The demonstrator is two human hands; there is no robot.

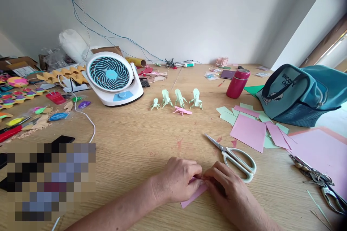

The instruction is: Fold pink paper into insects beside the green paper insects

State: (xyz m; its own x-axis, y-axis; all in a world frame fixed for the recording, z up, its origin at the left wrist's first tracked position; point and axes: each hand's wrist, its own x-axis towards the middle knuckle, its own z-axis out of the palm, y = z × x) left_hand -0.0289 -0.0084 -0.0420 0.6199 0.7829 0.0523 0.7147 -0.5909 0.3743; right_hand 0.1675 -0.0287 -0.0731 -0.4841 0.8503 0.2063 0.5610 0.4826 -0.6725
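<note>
Both of my hands rest on the wooden table near its front edge, pinching one piece of pink paper (193, 195). My left hand (177, 179) has its fingers curled and pressed on the paper's upper edge. My right hand (227, 189) meets it fingertip to fingertip, closed on the same fold. Most of the paper is hidden under the hands; one corner sticks out toward me. White-handled scissors (233, 156) lie just right of my right hand.
Several folded green paper figures (177, 99) and a pink one (183, 110) stand mid-table. A white and blue fan (112, 77) sits left of them, with craft clutter beyond. Pink and green sheets (251, 128), a red bottle (238, 83) and a teal bag (300, 94) are at right.
</note>
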